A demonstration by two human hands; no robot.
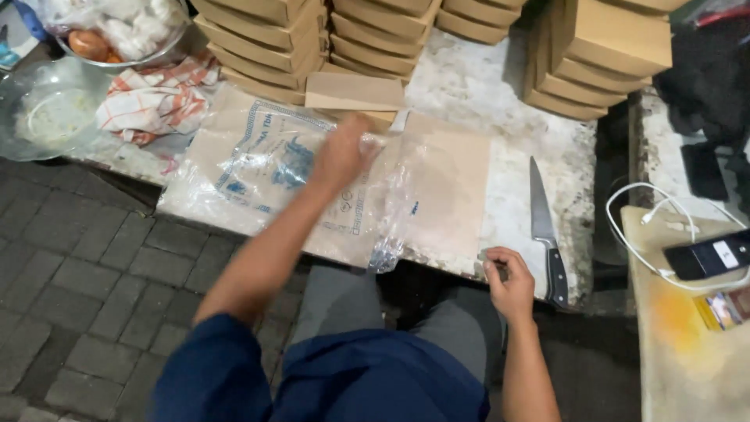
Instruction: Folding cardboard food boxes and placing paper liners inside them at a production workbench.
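Note:
My left hand (341,152) reaches forward over a clear plastic bag (258,168) with blue print that lies on brown paper sheets (449,184) on a worn white table. Its fingers press at the bag's far edge, just under a flat brown cardboard box (353,92). My right hand (509,283) rests at the table's near edge beside a knife (542,227), fingers curled around something small that I cannot make out. The knife's black handle points toward me.
Stacks of brown cardboard boxes (266,39) line the back of the table, with more of these boxes (598,55) at the right. A checked cloth (160,98), glass lid (43,113) and bowl of food (109,31) sit left. A phone (707,256) with white cable (633,242) lies right.

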